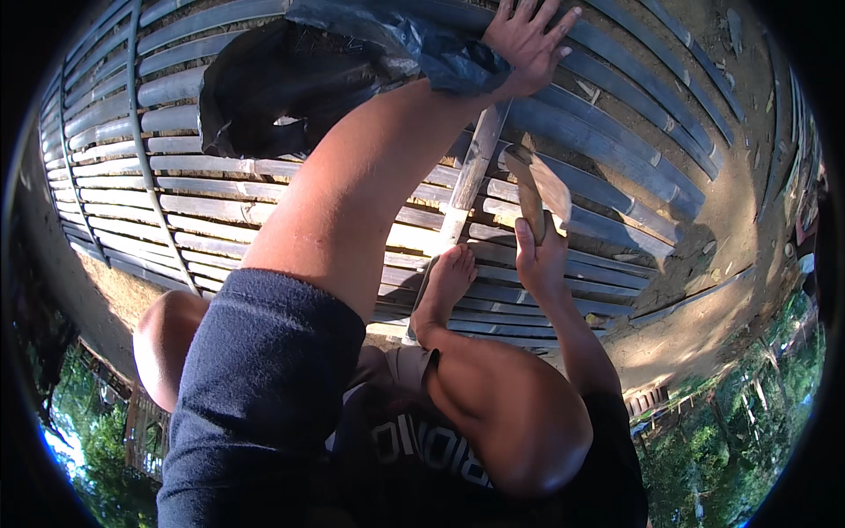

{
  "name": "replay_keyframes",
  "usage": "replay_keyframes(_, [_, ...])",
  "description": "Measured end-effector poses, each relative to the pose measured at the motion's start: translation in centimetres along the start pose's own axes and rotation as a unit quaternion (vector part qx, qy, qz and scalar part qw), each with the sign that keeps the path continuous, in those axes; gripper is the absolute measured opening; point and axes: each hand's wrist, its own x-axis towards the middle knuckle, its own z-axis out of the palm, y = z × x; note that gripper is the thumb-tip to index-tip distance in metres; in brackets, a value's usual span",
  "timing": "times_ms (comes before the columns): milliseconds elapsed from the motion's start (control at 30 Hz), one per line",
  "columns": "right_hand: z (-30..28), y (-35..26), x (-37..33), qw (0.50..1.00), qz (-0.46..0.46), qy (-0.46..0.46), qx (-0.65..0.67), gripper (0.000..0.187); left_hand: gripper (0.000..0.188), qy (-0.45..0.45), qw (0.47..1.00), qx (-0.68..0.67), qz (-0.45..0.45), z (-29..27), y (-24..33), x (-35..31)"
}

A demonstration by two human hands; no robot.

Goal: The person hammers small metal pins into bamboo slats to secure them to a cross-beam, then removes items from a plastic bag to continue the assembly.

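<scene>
Bamboo poles [264, 189] are laid side by side across the upper half of the frame, with bare dirt [704, 290] seen to the right and trees along the bottom corners.

Much is hidden. The big left arm fills the middle of the frame and covers many poles. The rim is dark and bent, so the ends of the poles are cut off. The lower part of the blade [539, 189] is covered by the right hand [541, 260], and it cannot be told if a handle is there.

The left hand [526, 40] is seen at the top, right of the middle. It is spread wide and flat, with the fingers apart, and is pressed on the poles. Nothing is gripped in it. A black plastic sheet [290, 84] is seen just beside the wrist, and one fold of it is touched by the wrist.

The right hand is seen right of the middle. It is closed tight around the blade, with the thumb laid up along it. The blade is pointed up and its top is near a loose pole [471, 176].

That loose pole is laid across the others, from the left hand down to a bare foot [444, 286]. The foot is set on the poles, just left of the right hand. A bent knee [519, 422] is seen below it.
</scene>
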Motion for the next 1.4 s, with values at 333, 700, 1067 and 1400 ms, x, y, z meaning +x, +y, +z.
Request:
replay_keyframes(333, [0.7,-2.5,-2.0,0.998,-0.012,-0.020,0.067,0.023,0.063,-0.021,1.000,0.001,-0.019,-0.5,0.5,-1.5])
replay_keyframes(700, [1.3,0.8,-0.8,0.976,-0.203,0.076,0.002,0.029,0.063,-0.016,1.000,-0.004,-0.010,0.0,0.5,-0.5])
replay_keyframes(1067, [3.4,3.4,1.2,0.986,0.100,-0.042,-0.128,0.028,0.063,-0.020,0.998,0.061,-0.001,0.7,1.3,-0.6])
replay_keyframes(1400, [2.8,-0.3,-1.1,0.998,0.021,0.051,0.000,0.024,0.062,-0.001,1.000,-0.020,-0.014,0.0,1.4,-0.8])
